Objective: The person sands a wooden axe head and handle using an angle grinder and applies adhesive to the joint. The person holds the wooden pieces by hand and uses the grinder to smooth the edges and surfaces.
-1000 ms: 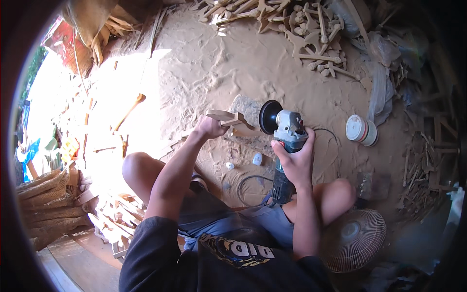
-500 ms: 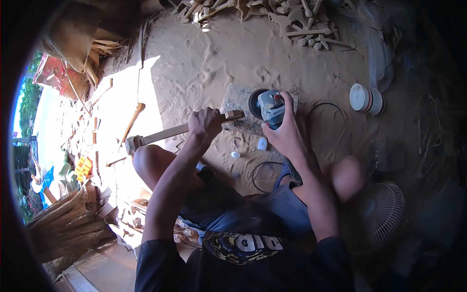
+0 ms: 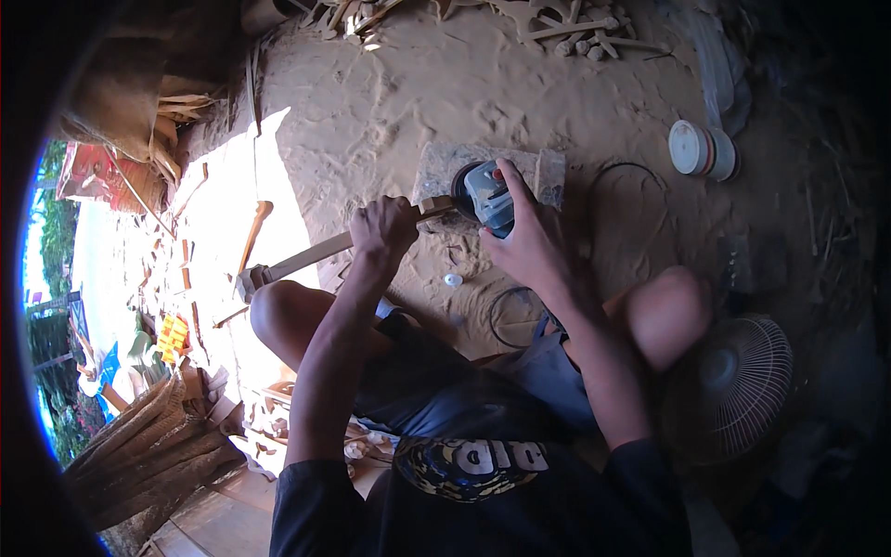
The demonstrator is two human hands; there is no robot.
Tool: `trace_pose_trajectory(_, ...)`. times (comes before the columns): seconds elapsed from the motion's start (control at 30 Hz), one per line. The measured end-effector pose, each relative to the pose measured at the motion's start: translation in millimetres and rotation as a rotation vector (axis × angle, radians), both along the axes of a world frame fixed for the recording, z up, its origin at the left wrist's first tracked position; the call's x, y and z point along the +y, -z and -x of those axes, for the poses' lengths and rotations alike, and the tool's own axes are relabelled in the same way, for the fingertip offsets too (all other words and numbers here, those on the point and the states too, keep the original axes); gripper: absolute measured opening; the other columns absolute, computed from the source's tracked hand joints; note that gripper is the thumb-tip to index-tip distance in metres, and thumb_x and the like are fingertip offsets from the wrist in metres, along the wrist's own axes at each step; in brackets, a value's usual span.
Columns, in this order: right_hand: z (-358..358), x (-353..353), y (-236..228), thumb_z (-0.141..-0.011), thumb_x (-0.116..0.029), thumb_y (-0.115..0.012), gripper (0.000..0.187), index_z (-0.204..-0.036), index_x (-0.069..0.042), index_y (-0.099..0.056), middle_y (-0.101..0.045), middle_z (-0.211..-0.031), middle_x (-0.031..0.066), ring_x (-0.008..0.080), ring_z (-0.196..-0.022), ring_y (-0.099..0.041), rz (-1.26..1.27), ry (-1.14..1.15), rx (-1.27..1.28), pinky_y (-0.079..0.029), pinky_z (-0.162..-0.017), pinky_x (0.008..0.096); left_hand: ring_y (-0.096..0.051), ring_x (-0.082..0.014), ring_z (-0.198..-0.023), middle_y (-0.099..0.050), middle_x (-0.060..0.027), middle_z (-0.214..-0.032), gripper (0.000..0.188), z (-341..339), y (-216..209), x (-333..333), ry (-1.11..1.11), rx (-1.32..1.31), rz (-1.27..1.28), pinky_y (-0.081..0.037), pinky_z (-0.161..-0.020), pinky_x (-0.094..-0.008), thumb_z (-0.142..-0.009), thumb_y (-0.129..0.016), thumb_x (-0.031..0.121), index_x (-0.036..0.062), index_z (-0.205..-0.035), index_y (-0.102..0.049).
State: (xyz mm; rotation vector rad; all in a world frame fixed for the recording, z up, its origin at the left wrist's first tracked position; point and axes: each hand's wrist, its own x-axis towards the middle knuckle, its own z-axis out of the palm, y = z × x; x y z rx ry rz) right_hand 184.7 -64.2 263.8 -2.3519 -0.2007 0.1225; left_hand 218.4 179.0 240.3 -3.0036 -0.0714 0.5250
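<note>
My left hand (image 3: 383, 227) is closed around a long carved wooden piece (image 3: 311, 257) with a knobbed end that rests by my left knee. Its other end lies over a pale, dusty block (image 3: 549, 176) on the ground. In my right hand (image 3: 536, 239) is an angle grinder (image 3: 489, 193) with a grey body and a round dark disc. The disc meets or overlaps the far end of the wood; exact contact is hard to tell. My right fingers wrap the grinder's body and partly hide it.
Dusty, sandy ground surrounds the block. Wooden parts (image 3: 594, 32) are piled at the far edge. A white tub (image 3: 691, 148) lies at the right, a fan (image 3: 742, 390) beside my right knee. A small white cap (image 3: 453, 279) and a black cord (image 3: 497, 325) lie near me.
The grinder has moved left, from apart to the end of the wooden piece. Both hands keep their hold. The whole view has shifted a little.
</note>
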Motion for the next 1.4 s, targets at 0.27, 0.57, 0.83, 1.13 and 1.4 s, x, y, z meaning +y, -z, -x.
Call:
trace_pose_trajectory(0.27, 2.3, 6.0, 1.9, -0.086, -0.027, -0.079, 0.094, -0.167, -0.019, -0.032, -0.076, -0.105, 0.0296, 0.0488, -0.095, -0.075, 0.035, 0.011, 0.046, -0.061, -0.086, 0.0573, -0.078, -0.0372, -0.104, -0.080, -0.0212, -0.103, 0.026, 1.4, 0.2, 2.1, -0.028, 0.009, 0.013, -0.061, -0.090, -0.0507, -0.096, -0.059, 0.021, 0.0076, -0.097, -0.081)
trace_pose_trajectory(0.57, 8.5, 9.1, 3.0, -0.086, -0.027, -0.080, 0.095, -0.168, -0.021, -0.031, -0.076, -0.101, 0.0295, 0.0495, -0.091, -0.076, 0.002, 0.024, -0.033, -0.062, -0.085, 0.0576, -0.078, -0.0376, -0.105, -0.079, -0.0213, -0.105, 0.027, -3.5, 1.6, 5.1, -0.048, 0.013, 0.003, -0.058, -0.094, -0.0512, -0.098, -0.058, 0.022, 0.0077, -0.100, -0.081)
trace_pose_trajectory(0.83, 9.5, 8.6, 0.3, -0.087, -0.026, -0.081, 0.096, -0.168, -0.021, -0.029, -0.075, -0.100, 0.0309, 0.0490, -0.092, -0.076, 0.051, 0.043, 0.032, -0.061, -0.083, 0.0585, -0.077, -0.0380, -0.106, -0.078, -0.0218, -0.107, 0.028, -6.9, -3.2, 5.1, -0.064, 0.075, 0.005, -0.058, -0.094, -0.0517, -0.099, -0.058, 0.024, 0.0069, -0.102, -0.080)
trace_pose_trajectory(1.13, 15.0, 10.1, 10.5, -0.085, -0.024, -0.082, 0.096, -0.167, -0.019, -0.031, -0.075, -0.104, 0.0308, 0.0492, -0.092, -0.075, 0.028, 0.040, -0.031, -0.061, -0.081, 0.0586, -0.077, -0.0374, -0.106, -0.078, -0.0219, -0.108, 0.028, -5.8, -0.8, 7.9, -0.052, -0.014, 0.000, -0.059, -0.094, -0.0501, -0.098, -0.058, 0.022, 0.0061, -0.102, -0.080)
trace_pose_trajectory(1.4, 11.6, 7.4, -3.3, -0.085, -0.023, -0.081, 0.095, -0.166, -0.018, -0.032, -0.076, -0.106, 0.0302, 0.0491, -0.093, -0.075, 0.002, 0.016, 0.025, -0.061, -0.083, 0.0579, -0.079, -0.0379, -0.100, -0.080, -0.0213, -0.100, 0.025, 4.0, 3.6, 4.7, -0.016, -0.034, -0.004, -0.061, -0.088, -0.0508, -0.095, -0.059, 0.019, 0.0076, -0.095, -0.081)
